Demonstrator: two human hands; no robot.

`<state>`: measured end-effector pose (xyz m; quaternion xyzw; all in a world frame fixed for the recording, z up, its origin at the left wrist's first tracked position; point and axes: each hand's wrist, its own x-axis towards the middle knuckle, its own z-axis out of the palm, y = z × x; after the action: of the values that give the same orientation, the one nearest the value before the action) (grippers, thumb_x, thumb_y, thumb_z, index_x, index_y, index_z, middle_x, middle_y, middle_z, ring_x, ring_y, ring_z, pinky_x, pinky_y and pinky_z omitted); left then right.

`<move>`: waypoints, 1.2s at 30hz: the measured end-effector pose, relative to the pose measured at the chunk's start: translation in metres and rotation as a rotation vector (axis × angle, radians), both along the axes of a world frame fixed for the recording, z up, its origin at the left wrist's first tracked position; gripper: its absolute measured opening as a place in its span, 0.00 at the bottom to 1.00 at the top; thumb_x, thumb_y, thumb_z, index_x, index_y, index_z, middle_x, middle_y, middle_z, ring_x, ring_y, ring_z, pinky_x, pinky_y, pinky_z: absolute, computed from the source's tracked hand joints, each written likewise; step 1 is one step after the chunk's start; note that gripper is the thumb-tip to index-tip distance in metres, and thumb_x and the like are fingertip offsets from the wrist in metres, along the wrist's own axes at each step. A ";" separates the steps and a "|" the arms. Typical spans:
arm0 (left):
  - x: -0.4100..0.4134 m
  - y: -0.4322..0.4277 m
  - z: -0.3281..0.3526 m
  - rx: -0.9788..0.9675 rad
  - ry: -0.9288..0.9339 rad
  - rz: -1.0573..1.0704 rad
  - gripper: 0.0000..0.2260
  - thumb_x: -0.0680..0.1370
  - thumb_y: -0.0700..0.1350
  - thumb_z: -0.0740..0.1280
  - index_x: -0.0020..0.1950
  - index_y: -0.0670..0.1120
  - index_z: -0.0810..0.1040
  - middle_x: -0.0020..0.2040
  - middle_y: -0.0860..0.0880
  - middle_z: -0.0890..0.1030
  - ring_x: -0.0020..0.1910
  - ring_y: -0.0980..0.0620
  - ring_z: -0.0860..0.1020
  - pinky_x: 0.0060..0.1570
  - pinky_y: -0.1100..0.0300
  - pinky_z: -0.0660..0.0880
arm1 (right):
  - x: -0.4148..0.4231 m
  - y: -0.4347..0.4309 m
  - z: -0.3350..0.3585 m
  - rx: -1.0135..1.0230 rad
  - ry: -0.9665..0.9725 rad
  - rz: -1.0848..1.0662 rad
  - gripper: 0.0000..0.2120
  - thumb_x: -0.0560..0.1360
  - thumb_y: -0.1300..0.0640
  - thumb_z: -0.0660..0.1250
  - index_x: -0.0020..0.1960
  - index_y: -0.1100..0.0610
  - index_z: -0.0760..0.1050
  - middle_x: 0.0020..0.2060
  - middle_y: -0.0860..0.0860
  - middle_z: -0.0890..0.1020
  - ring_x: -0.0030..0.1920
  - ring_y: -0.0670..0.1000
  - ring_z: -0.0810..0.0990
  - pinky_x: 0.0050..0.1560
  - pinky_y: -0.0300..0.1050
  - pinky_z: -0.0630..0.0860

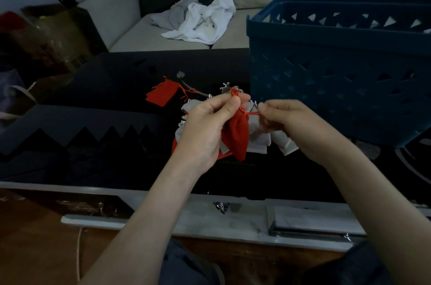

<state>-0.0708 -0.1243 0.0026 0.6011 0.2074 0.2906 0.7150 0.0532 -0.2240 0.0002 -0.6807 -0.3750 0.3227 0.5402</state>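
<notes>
A small red drawstring pouch [238,134] hangs between my hands above the dark table [112,89]. My left hand [207,126] pinches the pouch's gathered neck and one red cord loop between thumb and fingers. To its right, my right hand [283,119] pinches the other red drawstring [253,113], which runs taut from the neck. Under my hands lies a pile of grey pouches [258,142] with white cords. A second red pouch [161,93] lies flat on the table, farther back and to the left.
A large blue plastic basket [338,70] stands on the table at the right, close behind my right hand. White and grey cloths [200,19] lie crumpled on the sofa [149,37] beyond. A brown paper bag [53,35] stands at the left. The table's pale front edge [163,221] runs below my forearms.
</notes>
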 end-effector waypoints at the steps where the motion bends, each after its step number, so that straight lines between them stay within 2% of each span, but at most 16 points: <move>1: 0.000 -0.001 -0.001 0.032 0.012 -0.013 0.08 0.79 0.39 0.63 0.50 0.45 0.82 0.34 0.56 0.81 0.36 0.59 0.77 0.45 0.63 0.76 | 0.003 -0.001 0.001 -0.008 0.063 -0.022 0.19 0.80 0.56 0.60 0.30 0.58 0.67 0.25 0.50 0.70 0.30 0.48 0.70 0.36 0.36 0.71; 3: 0.000 -0.003 -0.003 0.114 0.042 -0.042 0.09 0.79 0.39 0.63 0.52 0.47 0.81 0.34 0.58 0.81 0.38 0.58 0.77 0.45 0.63 0.76 | 0.006 -0.002 0.001 -0.021 0.210 -0.060 0.21 0.80 0.55 0.59 0.29 0.56 0.63 0.25 0.51 0.64 0.28 0.49 0.64 0.30 0.37 0.69; 5: 0.001 -0.006 -0.006 0.225 0.085 -0.030 0.09 0.79 0.40 0.63 0.54 0.49 0.81 0.36 0.58 0.80 0.39 0.61 0.77 0.43 0.66 0.74 | 0.005 -0.002 0.001 0.002 0.382 -0.083 0.20 0.81 0.55 0.58 0.30 0.57 0.62 0.25 0.51 0.61 0.28 0.49 0.61 0.27 0.37 0.67; 8: 0.006 -0.008 -0.011 0.302 0.142 0.049 0.07 0.78 0.41 0.66 0.55 0.45 0.78 0.33 0.55 0.79 0.34 0.62 0.78 0.37 0.68 0.73 | 0.001 -0.006 0.002 0.090 0.451 -0.026 0.17 0.81 0.59 0.55 0.34 0.59 0.67 0.25 0.51 0.65 0.30 0.48 0.66 0.32 0.37 0.69; 10: 0.008 -0.008 -0.013 0.277 0.181 0.116 0.07 0.77 0.44 0.68 0.54 0.44 0.76 0.33 0.54 0.81 0.34 0.60 0.80 0.38 0.65 0.74 | -0.002 -0.008 0.002 0.149 0.371 0.053 0.13 0.81 0.62 0.54 0.39 0.60 0.71 0.27 0.50 0.70 0.31 0.46 0.71 0.33 0.35 0.71; 13: 0.010 -0.009 -0.016 0.300 0.216 0.163 0.01 0.78 0.44 0.67 0.47 0.48 0.79 0.39 0.50 0.82 0.40 0.54 0.81 0.43 0.58 0.77 | -0.009 -0.008 -0.002 0.165 -0.011 0.066 0.09 0.80 0.65 0.57 0.44 0.61 0.74 0.30 0.48 0.75 0.33 0.42 0.73 0.35 0.32 0.71; 15: 0.012 -0.011 -0.017 0.337 0.222 0.183 0.06 0.78 0.43 0.66 0.43 0.50 0.80 0.40 0.49 0.83 0.42 0.52 0.81 0.46 0.54 0.78 | -0.014 -0.006 -0.005 0.194 -0.184 0.046 0.06 0.78 0.67 0.59 0.46 0.63 0.75 0.32 0.50 0.75 0.34 0.41 0.73 0.36 0.30 0.70; 17: 0.012 -0.013 -0.017 0.372 0.221 0.189 0.08 0.79 0.43 0.65 0.42 0.50 0.81 0.40 0.49 0.83 0.43 0.50 0.81 0.48 0.50 0.77 | -0.016 -0.004 -0.006 0.225 -0.259 0.021 0.05 0.77 0.69 0.61 0.45 0.62 0.74 0.33 0.51 0.75 0.34 0.40 0.73 0.37 0.30 0.70; 21: 0.013 -0.015 -0.017 0.401 0.221 0.193 0.08 0.80 0.42 0.64 0.45 0.48 0.82 0.41 0.49 0.83 0.43 0.52 0.81 0.47 0.53 0.77 | -0.019 -0.002 -0.009 0.246 -0.362 -0.032 0.07 0.75 0.69 0.63 0.43 0.58 0.73 0.32 0.50 0.76 0.35 0.40 0.76 0.41 0.29 0.70; 24: 0.014 -0.012 -0.022 0.430 0.219 0.224 0.07 0.79 0.43 0.64 0.45 0.49 0.82 0.41 0.51 0.83 0.43 0.53 0.81 0.47 0.54 0.77 | -0.020 0.000 -0.011 0.243 -0.366 -0.066 0.10 0.75 0.69 0.64 0.49 0.55 0.68 0.32 0.53 0.79 0.36 0.43 0.78 0.41 0.28 0.70; 26: 0.013 -0.010 -0.023 0.425 0.223 0.219 0.07 0.79 0.43 0.65 0.45 0.49 0.82 0.41 0.52 0.83 0.44 0.55 0.81 0.47 0.56 0.77 | -0.019 0.001 -0.010 0.229 -0.350 -0.079 0.13 0.76 0.68 0.64 0.53 0.54 0.66 0.33 0.53 0.80 0.36 0.40 0.78 0.41 0.26 0.69; 29: 0.012 -0.010 -0.023 0.429 0.247 0.175 0.07 0.79 0.43 0.65 0.47 0.48 0.82 0.43 0.52 0.83 0.46 0.56 0.81 0.51 0.57 0.77 | -0.019 0.002 -0.010 0.190 -0.398 -0.076 0.13 0.76 0.67 0.64 0.57 0.56 0.69 0.33 0.51 0.79 0.36 0.38 0.77 0.41 0.25 0.68; 31: 0.011 -0.010 -0.023 0.456 0.274 0.153 0.07 0.79 0.43 0.64 0.47 0.50 0.82 0.44 0.53 0.83 0.47 0.56 0.81 0.53 0.53 0.77 | -0.020 0.002 -0.011 0.176 -0.418 -0.082 0.10 0.76 0.67 0.64 0.55 0.58 0.72 0.33 0.52 0.79 0.36 0.38 0.77 0.41 0.24 0.68; 34: 0.008 -0.010 -0.022 0.483 0.297 0.126 0.09 0.79 0.44 0.63 0.45 0.52 0.82 0.42 0.52 0.83 0.46 0.54 0.81 0.52 0.49 0.77 | -0.021 0.001 -0.011 0.177 -0.401 -0.096 0.07 0.75 0.68 0.64 0.50 0.58 0.72 0.32 0.52 0.79 0.35 0.37 0.77 0.41 0.24 0.68; 36: 0.007 -0.012 -0.021 0.514 0.291 0.104 0.08 0.79 0.47 0.64 0.44 0.51 0.82 0.41 0.53 0.83 0.44 0.57 0.80 0.49 0.57 0.77 | -0.020 0.000 -0.010 0.174 -0.407 -0.093 0.06 0.75 0.68 0.64 0.49 0.59 0.72 0.32 0.50 0.79 0.35 0.36 0.77 0.40 0.24 0.68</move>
<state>-0.0638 -0.1358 -0.0181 0.7863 0.2581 0.2807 0.4862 0.0327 -0.2240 -0.0102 -0.6991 -0.4708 0.1199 0.5246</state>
